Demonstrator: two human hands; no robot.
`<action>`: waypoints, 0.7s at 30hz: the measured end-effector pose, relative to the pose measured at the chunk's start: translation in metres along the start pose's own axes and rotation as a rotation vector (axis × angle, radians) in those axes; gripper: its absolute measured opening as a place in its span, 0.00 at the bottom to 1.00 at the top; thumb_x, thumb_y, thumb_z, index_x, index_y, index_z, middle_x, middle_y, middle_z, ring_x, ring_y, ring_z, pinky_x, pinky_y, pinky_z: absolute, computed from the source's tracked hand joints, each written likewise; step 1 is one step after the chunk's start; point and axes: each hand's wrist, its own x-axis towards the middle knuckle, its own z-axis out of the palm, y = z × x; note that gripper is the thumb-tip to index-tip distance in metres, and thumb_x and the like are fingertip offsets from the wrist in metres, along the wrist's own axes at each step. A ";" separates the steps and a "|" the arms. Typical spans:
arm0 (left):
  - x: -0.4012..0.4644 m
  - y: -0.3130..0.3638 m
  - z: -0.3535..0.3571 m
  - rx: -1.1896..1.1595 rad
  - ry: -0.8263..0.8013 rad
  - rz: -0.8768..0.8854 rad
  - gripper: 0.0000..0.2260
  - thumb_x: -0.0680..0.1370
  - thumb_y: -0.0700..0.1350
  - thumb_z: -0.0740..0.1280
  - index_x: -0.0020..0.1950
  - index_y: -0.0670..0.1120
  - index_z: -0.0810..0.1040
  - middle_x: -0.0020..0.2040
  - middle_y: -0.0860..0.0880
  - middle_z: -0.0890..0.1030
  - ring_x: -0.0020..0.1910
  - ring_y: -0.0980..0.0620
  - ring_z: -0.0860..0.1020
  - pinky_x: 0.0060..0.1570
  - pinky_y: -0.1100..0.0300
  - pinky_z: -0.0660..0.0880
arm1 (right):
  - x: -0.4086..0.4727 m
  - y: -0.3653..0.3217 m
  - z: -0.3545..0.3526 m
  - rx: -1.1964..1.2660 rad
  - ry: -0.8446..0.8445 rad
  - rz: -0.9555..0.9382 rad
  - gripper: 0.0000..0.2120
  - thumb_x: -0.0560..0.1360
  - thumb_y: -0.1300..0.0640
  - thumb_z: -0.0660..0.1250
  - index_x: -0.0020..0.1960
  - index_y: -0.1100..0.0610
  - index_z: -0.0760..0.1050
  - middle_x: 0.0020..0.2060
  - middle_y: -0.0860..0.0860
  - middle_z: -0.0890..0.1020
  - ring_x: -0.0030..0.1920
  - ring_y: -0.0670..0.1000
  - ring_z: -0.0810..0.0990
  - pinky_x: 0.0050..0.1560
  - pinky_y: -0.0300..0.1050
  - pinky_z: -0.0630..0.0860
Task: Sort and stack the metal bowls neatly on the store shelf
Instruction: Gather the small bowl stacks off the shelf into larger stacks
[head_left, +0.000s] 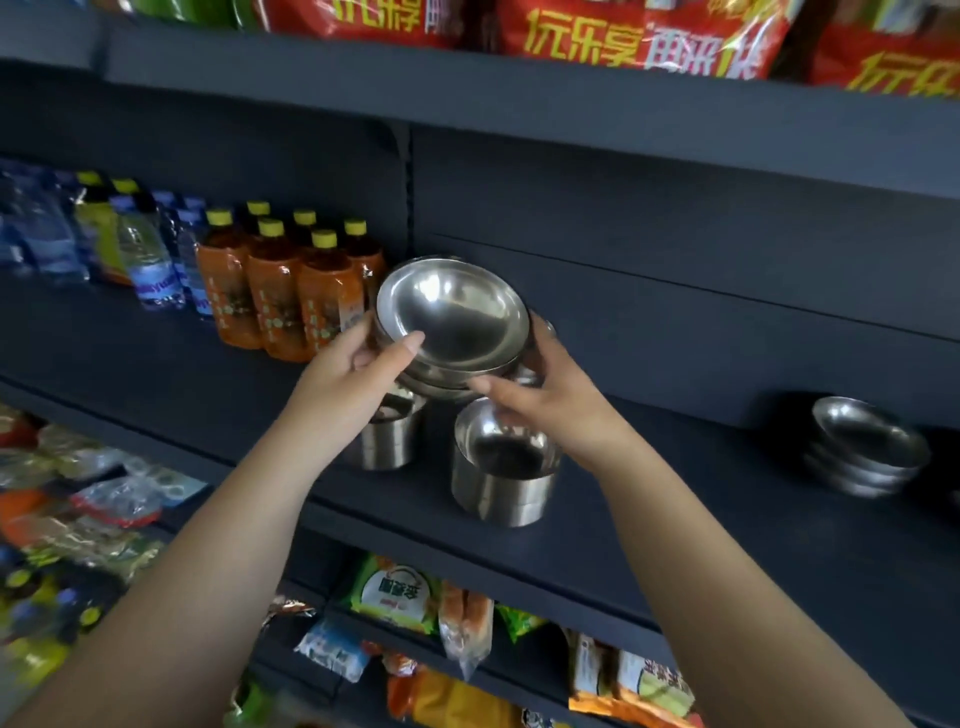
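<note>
A person is holding a small stack of shallow metal bowls (452, 317) between both hands above the middle of a dark store shelf (675, 525), the stack tilting so the top bowl's inside is facing the camera. The left hand (353, 374) is gripping the stack's left rim, thumb curling over the edge and fingers wrapping behind; the right hand (550, 395) is grasping the right side, thumb lying along the lower rim and fingers curling round the far side. Directly beneath the held stack, two stacks of straight-sided metal cups are standing on the shelf: one (384, 441) partly hiding under the left wrist, the other (501, 467) sitting close to the front edge, just below the right hand. Another stack of shallow bowls (867, 447) is resting well apart, towards the shelf's right end. Orange bottles with yellow caps (275, 291) are crowding the left part of the shelf, with water bottles (150, 265) beyond them. Red snack bags (639, 36) are filling the shelf above, and packaged goods (395, 592) are lying below.
</note>
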 end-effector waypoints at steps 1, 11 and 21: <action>0.016 0.002 -0.002 0.013 0.014 -0.005 0.07 0.76 0.54 0.64 0.51 0.66 0.71 0.45 0.65 0.76 0.49 0.64 0.75 0.48 0.66 0.71 | 0.018 0.000 -0.002 -0.033 0.003 -0.009 0.32 0.70 0.52 0.74 0.69 0.44 0.62 0.59 0.42 0.76 0.61 0.46 0.76 0.58 0.49 0.77; 0.167 -0.003 -0.004 0.066 0.129 -0.104 0.30 0.72 0.64 0.64 0.68 0.47 0.68 0.66 0.46 0.74 0.64 0.47 0.72 0.63 0.52 0.68 | 0.182 0.016 -0.024 -0.277 0.026 0.014 0.42 0.68 0.46 0.73 0.75 0.51 0.55 0.69 0.49 0.70 0.67 0.50 0.71 0.68 0.45 0.67; 0.214 -0.024 0.011 0.132 0.102 -0.225 0.27 0.80 0.59 0.52 0.72 0.44 0.63 0.72 0.43 0.66 0.69 0.43 0.65 0.61 0.53 0.64 | 0.259 0.047 -0.009 -0.350 -0.015 0.048 0.29 0.69 0.59 0.74 0.67 0.60 0.69 0.59 0.53 0.77 0.60 0.49 0.75 0.57 0.41 0.72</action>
